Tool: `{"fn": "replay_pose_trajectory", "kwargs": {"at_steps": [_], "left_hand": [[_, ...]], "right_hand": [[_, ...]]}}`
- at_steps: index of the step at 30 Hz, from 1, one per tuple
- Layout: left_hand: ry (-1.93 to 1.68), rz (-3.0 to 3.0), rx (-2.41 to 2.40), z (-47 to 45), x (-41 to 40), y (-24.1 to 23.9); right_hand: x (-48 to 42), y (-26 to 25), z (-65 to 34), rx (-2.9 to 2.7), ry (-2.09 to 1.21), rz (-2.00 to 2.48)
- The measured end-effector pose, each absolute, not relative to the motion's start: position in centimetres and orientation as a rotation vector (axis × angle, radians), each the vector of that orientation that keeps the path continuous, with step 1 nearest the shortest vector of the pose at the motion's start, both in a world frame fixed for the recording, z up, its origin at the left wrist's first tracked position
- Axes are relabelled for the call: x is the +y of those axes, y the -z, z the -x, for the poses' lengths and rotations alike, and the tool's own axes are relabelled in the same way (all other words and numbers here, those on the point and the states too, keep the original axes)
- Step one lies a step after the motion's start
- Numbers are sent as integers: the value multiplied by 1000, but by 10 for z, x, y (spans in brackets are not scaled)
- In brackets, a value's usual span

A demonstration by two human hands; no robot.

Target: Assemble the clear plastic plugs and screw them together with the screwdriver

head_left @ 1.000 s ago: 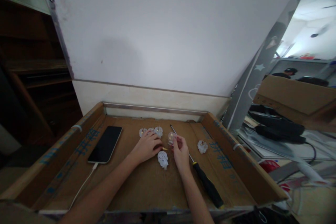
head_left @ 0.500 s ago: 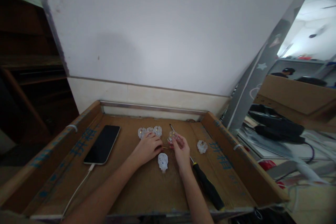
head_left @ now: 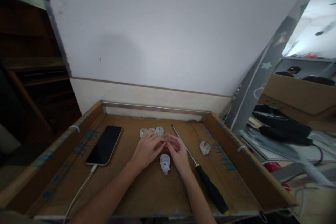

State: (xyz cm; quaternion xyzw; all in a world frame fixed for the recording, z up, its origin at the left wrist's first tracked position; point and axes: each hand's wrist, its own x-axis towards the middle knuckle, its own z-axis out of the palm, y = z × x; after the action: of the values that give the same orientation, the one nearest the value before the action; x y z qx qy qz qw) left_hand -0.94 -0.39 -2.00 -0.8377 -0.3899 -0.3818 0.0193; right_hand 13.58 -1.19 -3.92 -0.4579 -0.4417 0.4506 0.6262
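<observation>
Right hand (head_left: 179,151) pinches a partly hidden clear piece (head_left: 166,135); left hand (head_left: 148,146), I cannot tell.

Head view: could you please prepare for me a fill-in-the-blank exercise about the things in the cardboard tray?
1. The phone lies with its screen up, and the screen is ____ in colour.
2. The screwdriver lies to the ____ of the right hand.
3. Besides the clear part at the hands, ____ clear pieces sit in a row just beyond the left hand.
4. The writing on the cardboard tray is ____ in colour.

Missing words: black; right; three; blue.
</observation>
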Motion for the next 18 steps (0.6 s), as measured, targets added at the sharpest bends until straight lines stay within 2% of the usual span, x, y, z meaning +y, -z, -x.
{"fn": "replay_pose_trajectory", "kwargs": {"at_steps": [6, 12, 18], "left_hand": [[1248, 2562, -1251, 9, -2, 22], [1456, 2537, -1280, 8, -2, 23], [1437, 2494, -1373, 7, -4, 21]], "right_hand": [[-12, 40, -134, -1040, -1033, 1046], [-13, 40, -134, -1059, -1036, 1047], [-13, 39, -133, -1046, -1031, 1048]]}}
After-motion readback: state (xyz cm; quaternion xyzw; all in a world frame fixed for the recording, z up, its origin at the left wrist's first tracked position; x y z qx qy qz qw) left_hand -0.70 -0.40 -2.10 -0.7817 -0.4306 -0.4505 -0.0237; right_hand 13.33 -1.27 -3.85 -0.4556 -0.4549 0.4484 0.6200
